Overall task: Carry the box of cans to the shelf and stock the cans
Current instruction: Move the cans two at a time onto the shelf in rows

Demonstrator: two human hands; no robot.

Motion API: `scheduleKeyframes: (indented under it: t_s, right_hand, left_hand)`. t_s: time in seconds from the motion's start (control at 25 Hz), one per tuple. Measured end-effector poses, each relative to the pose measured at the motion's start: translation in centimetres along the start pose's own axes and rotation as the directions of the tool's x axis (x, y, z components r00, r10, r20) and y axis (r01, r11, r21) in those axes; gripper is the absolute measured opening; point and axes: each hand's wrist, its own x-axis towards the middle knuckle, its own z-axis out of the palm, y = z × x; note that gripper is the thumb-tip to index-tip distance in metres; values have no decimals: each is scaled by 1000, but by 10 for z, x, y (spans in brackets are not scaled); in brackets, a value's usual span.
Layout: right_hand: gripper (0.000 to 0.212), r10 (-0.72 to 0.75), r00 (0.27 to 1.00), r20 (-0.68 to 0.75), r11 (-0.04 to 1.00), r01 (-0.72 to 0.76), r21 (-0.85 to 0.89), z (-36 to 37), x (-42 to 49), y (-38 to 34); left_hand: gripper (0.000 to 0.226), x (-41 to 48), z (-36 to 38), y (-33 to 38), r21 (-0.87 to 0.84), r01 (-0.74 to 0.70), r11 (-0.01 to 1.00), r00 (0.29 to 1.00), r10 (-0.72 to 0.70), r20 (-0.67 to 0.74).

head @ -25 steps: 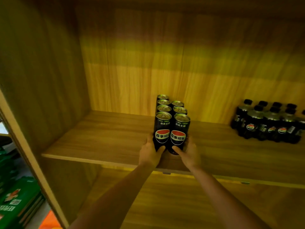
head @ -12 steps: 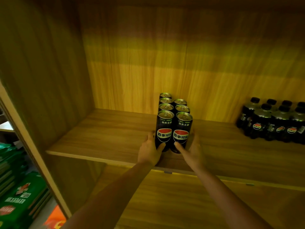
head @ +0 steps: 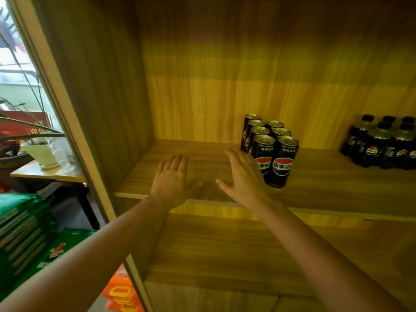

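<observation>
Seven tall black cans (head: 270, 152) with round red, white and blue logos are stood upright in two touching rows on the wooden shelf (head: 326, 183), lined front to back.

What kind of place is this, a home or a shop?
Probably a small shop: cans stand in rows on a shelf, matching bottles beside them, and green cartons are stacked at the left.
</observation>
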Motion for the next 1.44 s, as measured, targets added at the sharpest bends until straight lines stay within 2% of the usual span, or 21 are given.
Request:
scheduleKeyframes:
  t_s: [0.04, 0.12, 0.24, 0.4, 0.6, 0.68, 0.8, 1.04, 1.28, 1.44]
  right_hand:
    - [83, 28, 995, 99, 997, -21, -70, 9, 1, -16]
    - [90, 104, 975, 194, 985, -74, -156, 24, -2, -43]
    - [91, 188, 961, 204, 973, -155, -168, 50, -19, -81]
    - [91, 227, 952, 206, 968, -198, -153, 92, -48, -112]
    - [90, 208, 955, 210, 975, -185, -125, 163, -93, -122]
    - [91, 199, 948, 247, 978, -176, -113, 204, -120, -120]
    - [91, 186, 936, 300, 981, -160, -111, 278, -167, -112]
    - [94, 165, 911, 377, 985, -135, -104, 451, -269, -80]
    - [92, 170, 887, 429, 985, -170, -39, 632, -378, -37]
    - [91, 187, 848, 496, 980, -194, -38, 723, -445, -16]
  left_hand:
    - [82, -9, 0, -18, 29, -21, 999, 1000, 20, 12]
    - [83, -25, 1, -50, 41, -70, 997, 997, 69, 24]
    - [83, -50, 12, -99, 15, -156, 988, 987, 155, 49]
    - [87, -81, 42, -138, -29, -236, 971, 972, 236, -11]
    - [89, -118, 114, -161, -52, -236, 970, 972, 236, -14]
    - [94, -135, 158, -171, -55, -223, 973, 975, 224, 7]
    - [89, -166, 235, -182, -41, -226, 973, 974, 226, 11]
    - [90, -226, 430, -212, -5, -225, 974, 973, 225, 59]
    - [89, -296, 633, -242, -19, -192, 981, 971, 192, 140]
    - [90, -337, 735, -252, -58, -164, 985, 965, 172, 199]
